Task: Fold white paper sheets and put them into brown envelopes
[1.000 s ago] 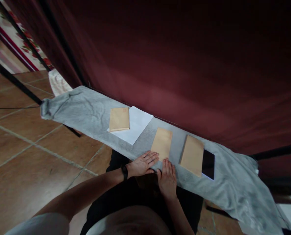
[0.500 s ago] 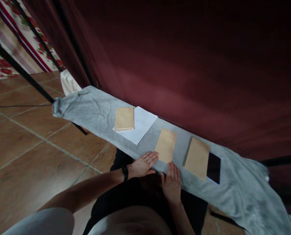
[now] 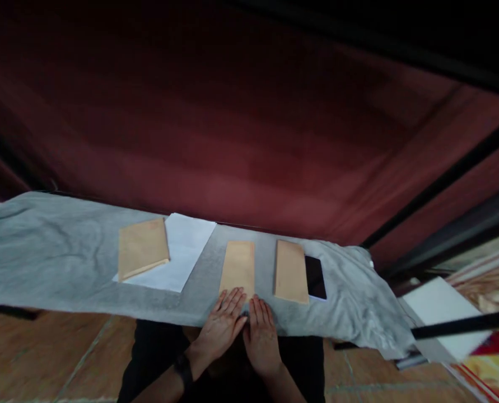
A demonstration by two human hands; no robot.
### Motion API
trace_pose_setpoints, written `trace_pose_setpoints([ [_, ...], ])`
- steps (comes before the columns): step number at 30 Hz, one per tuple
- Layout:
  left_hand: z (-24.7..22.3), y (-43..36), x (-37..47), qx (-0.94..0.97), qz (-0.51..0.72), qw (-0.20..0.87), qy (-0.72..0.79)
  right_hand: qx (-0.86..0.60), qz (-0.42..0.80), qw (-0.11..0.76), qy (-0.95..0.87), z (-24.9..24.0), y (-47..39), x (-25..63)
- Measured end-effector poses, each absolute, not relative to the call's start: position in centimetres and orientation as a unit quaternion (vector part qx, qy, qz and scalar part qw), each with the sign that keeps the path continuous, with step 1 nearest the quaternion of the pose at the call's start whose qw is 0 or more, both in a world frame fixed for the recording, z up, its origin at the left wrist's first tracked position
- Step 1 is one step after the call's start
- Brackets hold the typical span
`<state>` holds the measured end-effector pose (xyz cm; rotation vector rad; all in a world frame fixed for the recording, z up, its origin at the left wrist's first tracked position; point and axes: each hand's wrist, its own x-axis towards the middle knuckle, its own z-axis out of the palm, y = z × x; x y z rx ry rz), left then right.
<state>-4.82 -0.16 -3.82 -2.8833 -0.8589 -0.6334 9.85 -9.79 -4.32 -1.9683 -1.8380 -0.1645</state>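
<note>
A single brown paper envelope [image 3: 238,264] lies flat on the grey cloth. My left hand [image 3: 223,322] rests with straight fingers on its near left end. Beside it, my right hand [image 3: 261,336] lies flat, fingertips at the envelope's near right corner. Neither hand grips anything. To the left, a brown envelope stack [image 3: 143,246] sits partly over white paper sheets [image 3: 187,246]. A second brown stack [image 3: 290,271] lies to the right, against a dark-screened phone or tablet [image 3: 315,277].
The grey cloth [image 3: 64,257] covers a long narrow surface. Behind it hangs a dark red curtain [image 3: 215,162]. A black bar [image 3: 467,324] crosses at the right, in front of a white board-like thing [image 3: 436,308]. Tiled floor [image 3: 77,347] shows below.
The head view has turned to the right and levelled. My hands have come closer together at the envelope's near end. The envelopes, paper and dark-screened device appear to lie where they were.
</note>
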Motion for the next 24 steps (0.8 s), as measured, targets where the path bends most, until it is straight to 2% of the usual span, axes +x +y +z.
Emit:
trace_pose_setpoints([
  [6,-6.4,1.8,-6.7,-0.869,-0.291,0.05,-0.398,-0.771,-0.001,0.253,-0.584,-2.1,-7.1,10.1],
  [13,-5.9,1.3,-6.3,-0.862,-0.327,0.057,-0.384,-0.855,0.05,0.224,-0.465,-1.5,-2.1,9.7],
  [18,-5.3,1.5,-6.3,-0.873,-0.344,0.053,-0.34,-0.851,0.097,0.294,-0.423,-2.2,-1.3,9.7],
  [24,-4.8,1.5,-6.8,-0.894,-0.325,0.059,-0.301,-0.828,0.077,0.357,-0.425,-1.3,-1.6,11.3],
])
